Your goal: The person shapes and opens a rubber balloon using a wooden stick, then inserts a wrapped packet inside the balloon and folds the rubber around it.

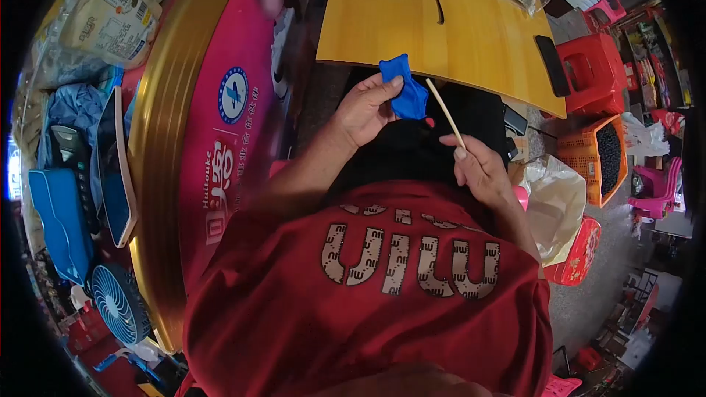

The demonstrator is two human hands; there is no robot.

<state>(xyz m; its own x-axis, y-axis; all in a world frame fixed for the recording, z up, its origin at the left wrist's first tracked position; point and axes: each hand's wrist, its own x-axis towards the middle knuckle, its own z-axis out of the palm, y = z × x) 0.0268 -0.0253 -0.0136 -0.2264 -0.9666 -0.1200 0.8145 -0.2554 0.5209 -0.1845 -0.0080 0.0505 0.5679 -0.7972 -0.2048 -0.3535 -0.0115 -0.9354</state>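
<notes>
Yellow wooden tabletop (pixel 382 22) at one o'clock. Nearer, in bare left hand (pixel 371 106), small folded blue cloth (pixel 412 94), pinched by one edge; could slip if held loosely. At its four o'clock, in bare right hand (pixel 478 165), slim pale wooden-looking stick (pixel 446 112), gripped near lower end; could snag cloth if swung. Long axis eleven to five, tip toward eleven.

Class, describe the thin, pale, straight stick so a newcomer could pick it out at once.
Find the broad yellow wood-look table at the top of the view. Below its near edge, the person's bare right hand grips the thin, pale, straight stick by its lower end. Unlike the short, dark, curved strip lying on the table, it is light-coloured and hand-held.
</notes>
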